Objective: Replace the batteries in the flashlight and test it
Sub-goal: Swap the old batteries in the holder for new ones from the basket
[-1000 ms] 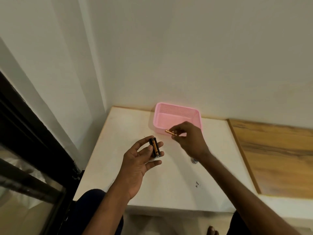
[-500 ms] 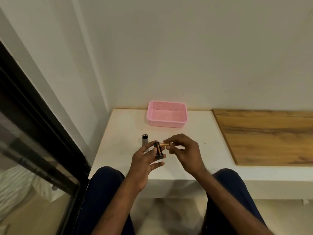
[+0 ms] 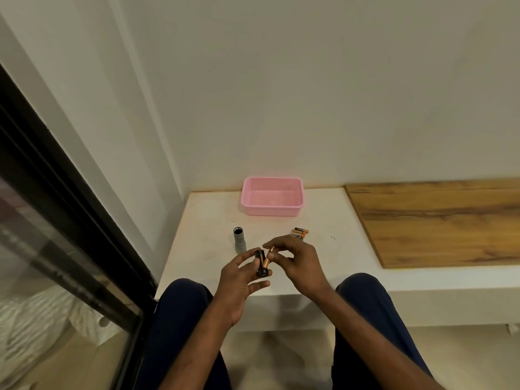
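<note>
Just below frame centre, the left hand (image 3: 239,282) grips the black battery holder (image 3: 260,268), its long axis running up the frame. The right hand (image 3: 301,263) pinches an AAA battery (image 3: 269,255) at the holder's right side, tilted, with its lower end meeting the holder. The grey flashlight body (image 3: 239,240) lies on the table just above-left of the hands.

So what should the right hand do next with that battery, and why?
Probably press the battery flat into the black holder. The right hand pinches it tilted against the holder, which the left hand grips, so it looks not yet seated. The flashlight tube stands open nearby.
</note>
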